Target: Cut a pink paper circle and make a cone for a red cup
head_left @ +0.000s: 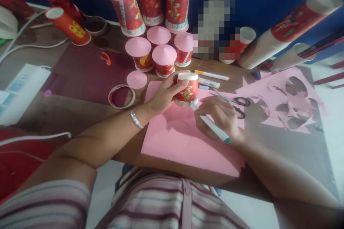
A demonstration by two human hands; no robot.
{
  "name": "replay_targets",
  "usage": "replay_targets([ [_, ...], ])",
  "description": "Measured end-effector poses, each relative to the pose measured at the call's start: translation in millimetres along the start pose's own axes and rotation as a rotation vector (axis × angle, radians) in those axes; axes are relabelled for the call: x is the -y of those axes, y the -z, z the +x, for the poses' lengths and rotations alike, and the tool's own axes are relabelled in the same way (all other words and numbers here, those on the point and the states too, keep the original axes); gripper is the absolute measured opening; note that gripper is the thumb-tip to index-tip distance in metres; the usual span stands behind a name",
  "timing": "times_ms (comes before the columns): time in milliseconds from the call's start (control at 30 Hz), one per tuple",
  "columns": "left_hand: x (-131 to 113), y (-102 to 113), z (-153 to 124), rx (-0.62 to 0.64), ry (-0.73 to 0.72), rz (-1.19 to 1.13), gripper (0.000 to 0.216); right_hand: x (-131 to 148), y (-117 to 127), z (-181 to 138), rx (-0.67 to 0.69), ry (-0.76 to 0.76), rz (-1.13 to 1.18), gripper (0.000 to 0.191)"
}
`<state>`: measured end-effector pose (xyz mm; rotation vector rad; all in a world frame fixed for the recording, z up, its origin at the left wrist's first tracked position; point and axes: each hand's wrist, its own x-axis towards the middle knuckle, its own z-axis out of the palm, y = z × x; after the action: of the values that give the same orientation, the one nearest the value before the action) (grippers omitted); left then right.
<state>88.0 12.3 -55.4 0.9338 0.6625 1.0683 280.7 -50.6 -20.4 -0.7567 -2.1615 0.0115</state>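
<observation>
A short red paper tube (188, 91) with a white rim and a gold figure stands upright in my left hand (168, 93), whose fingers wrap its left side. My right hand (216, 116) is closed on a white marker (215, 128) with a green end; its tip meets the white band at the tube's bottom. Under both hands lies a pink paper sheet (166, 143) with a faint curved outline on it. Scissors (239, 105) with black handles lie just beyond my right hand. A yellow-and-white marker (212, 75) and a glue stick (208, 82) rest behind the tube.
Several red tubes with pink cone tops (163, 55) stand at the back. Cut pink paper scraps (282, 96) spread at the right, near long tubes (295, 28). To the left are a tape roll (109, 97), a pink disc (137, 79) and a maroon sheet (86, 75).
</observation>
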Motion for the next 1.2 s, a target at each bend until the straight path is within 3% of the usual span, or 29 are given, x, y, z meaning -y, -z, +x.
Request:
replay_targets([
  [1200, 1.5, 2.3, 2.3, 0.054, -0.034, 0.036, 0.046, 2.1, -2.2, -3.3, 0.005, -0.039, 0.025, 0.021],
])
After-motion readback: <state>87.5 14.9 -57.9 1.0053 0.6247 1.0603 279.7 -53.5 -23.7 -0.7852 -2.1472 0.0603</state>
